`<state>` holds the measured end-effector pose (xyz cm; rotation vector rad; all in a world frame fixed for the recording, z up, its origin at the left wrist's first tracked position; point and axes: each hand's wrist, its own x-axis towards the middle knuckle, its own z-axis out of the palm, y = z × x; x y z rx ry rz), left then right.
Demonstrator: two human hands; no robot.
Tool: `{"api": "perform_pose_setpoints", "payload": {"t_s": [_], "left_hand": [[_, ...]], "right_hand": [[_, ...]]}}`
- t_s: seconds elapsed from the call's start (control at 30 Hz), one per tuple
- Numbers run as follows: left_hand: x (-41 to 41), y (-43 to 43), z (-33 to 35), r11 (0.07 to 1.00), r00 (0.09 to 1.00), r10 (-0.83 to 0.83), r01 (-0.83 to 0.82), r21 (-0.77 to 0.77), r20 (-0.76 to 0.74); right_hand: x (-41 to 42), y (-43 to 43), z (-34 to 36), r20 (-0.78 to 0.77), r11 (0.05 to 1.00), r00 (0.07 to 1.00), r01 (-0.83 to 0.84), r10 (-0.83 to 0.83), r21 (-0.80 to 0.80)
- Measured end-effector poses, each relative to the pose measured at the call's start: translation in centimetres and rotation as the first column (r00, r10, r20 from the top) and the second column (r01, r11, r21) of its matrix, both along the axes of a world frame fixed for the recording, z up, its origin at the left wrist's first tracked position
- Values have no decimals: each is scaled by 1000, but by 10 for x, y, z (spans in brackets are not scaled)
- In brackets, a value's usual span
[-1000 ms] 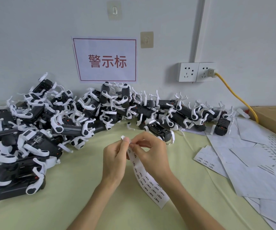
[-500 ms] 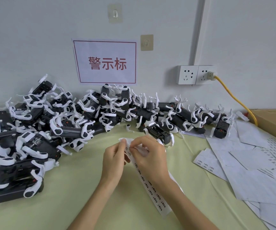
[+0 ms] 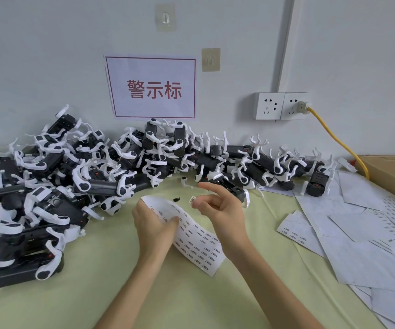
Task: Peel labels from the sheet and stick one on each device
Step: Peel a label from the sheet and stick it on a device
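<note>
Head view: we hold the paper label sheet (image 3: 191, 236) in our left hand (image 3: 155, 224), thumb pressed on its curled upper part. Our right hand (image 3: 222, 207) pinches one small peeled label (image 3: 192, 199) just beyond the sheet, other fingers spread. Black-and-white plastic devices (image 3: 101, 184) pile beyond and left of both grips; bare pale-green surface (image 3: 111, 281) lies nearer us. Loose flat sheets (image 3: 357, 233) spread right.

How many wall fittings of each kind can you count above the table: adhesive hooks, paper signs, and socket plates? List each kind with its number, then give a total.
Adhesive hooks: 2, an upper hook and a lower hook
Paper signs: 1, the red-bordered sign
Socket plates: 2, the left plate and the right plate, which holds a plug
Total: 5
</note>
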<state>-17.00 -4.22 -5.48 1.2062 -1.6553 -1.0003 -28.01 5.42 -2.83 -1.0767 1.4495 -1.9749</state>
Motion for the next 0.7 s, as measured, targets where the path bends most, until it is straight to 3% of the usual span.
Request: {"api": "perform_pose_setpoints", "payload": {"t_s": [0.13, 0.23, 0.3, 0.43, 0.7], "left_hand": [[1, -1, 4, 997, 992, 81, -82, 9, 95], [6, 7, 10, 954, 970, 201, -226, -197, -139], [7, 11, 11, 951, 959, 50, -131, -280, -279], [0, 22, 16, 941, 934, -290, 239, -238, -208], [-1, 16, 7, 914, 954, -266, 203, -351, -140]], "right_hand": [[-1, 0, -1, 25, 1000, 1000, 2, -2, -5], [-2, -1, -3, 31, 1000, 999, 30, -30, 5], [-3, -2, -4, -6, 998, 998, 61, -61, 22], [-1, -3, -5, -142, 995, 986, 96, -91, 26], [3, -4, -10, -272, 977, 944, 207, -185, 55]]}}
